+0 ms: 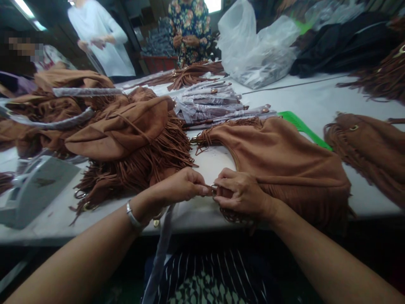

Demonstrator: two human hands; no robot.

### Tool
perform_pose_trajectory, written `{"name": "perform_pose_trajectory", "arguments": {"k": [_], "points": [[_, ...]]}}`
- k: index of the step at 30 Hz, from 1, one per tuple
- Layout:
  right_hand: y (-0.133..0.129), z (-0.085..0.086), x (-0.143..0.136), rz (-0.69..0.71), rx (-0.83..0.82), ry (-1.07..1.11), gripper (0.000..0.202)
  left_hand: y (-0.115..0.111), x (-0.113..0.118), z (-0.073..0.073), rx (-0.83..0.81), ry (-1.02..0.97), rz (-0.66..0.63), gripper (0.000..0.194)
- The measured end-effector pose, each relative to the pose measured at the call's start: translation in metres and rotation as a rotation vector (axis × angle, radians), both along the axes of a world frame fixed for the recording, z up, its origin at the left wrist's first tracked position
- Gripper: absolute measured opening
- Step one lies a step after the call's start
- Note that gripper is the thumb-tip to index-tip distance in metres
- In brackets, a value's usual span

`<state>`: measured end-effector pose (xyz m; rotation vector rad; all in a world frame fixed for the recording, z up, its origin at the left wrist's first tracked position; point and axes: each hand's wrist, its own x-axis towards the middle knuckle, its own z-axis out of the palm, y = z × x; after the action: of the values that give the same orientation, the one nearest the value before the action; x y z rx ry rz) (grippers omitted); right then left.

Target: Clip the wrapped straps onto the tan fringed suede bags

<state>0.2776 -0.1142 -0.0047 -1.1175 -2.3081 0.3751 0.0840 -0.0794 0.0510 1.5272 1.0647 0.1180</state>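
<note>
A brown fringed bag (294,156) lies on the white table in front of me, its curved opening toward the left. At the bag's near left corner is a metal ring (214,189). My right hand (242,192) is closed on the bag's corner beside this ring. My left hand (182,185), with a silver bangle at the wrist, pinches the end of a brown strap (208,191) that meets the ring. A plastic-wrapped length of strap (162,253) hangs below my left hand over the table edge, near a small gold-coloured metal piece (156,222).
Brown fringed bags (126,131) are piled at the left behind a grey holder (47,190). Wrapped straps (211,101), a green plastic piece (303,128) and a clear plastic bag (259,50) lie farther back. Another brown bag (373,147) is at the right. Several people stand across the table.
</note>
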Motion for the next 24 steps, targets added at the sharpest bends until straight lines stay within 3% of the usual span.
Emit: {"name": "perform_pose_trajectory", "arguments": {"k": [5, 11, 14, 18, 21, 24], "points": [[-0.001, 0.004, -0.001, 0.051, -0.059, 0.011, 0.013, 0.020, -0.002, -0.002, -0.140, -0.026, -0.120, 0.022], [-0.001, 0.003, 0.000, 0.118, -0.115, 0.061, 0.019, 0.031, 0.000, -0.019, -0.219, -0.084, -0.116, 0.022], [0.001, 0.003, 0.000, 0.171, -0.138, 0.109, 0.022, 0.041, 0.004, -0.020, -0.215, -0.066, -0.228, 0.024], [0.003, 0.004, 0.000, 0.142, -0.138, 0.121, 0.031, 0.053, 0.008, -0.021, -0.259, -0.061, -0.372, 0.023], [0.002, 0.004, -0.001, 0.083, -0.143, 0.088, 0.042, 0.051, 0.003, -0.018, -0.255, -0.053, -0.336, 0.027], [0.000, 0.005, -0.002, 0.016, -0.134, 0.060, 0.029, 0.037, -0.011, -0.013, -0.168, -0.085, -0.209, 0.035]]}}
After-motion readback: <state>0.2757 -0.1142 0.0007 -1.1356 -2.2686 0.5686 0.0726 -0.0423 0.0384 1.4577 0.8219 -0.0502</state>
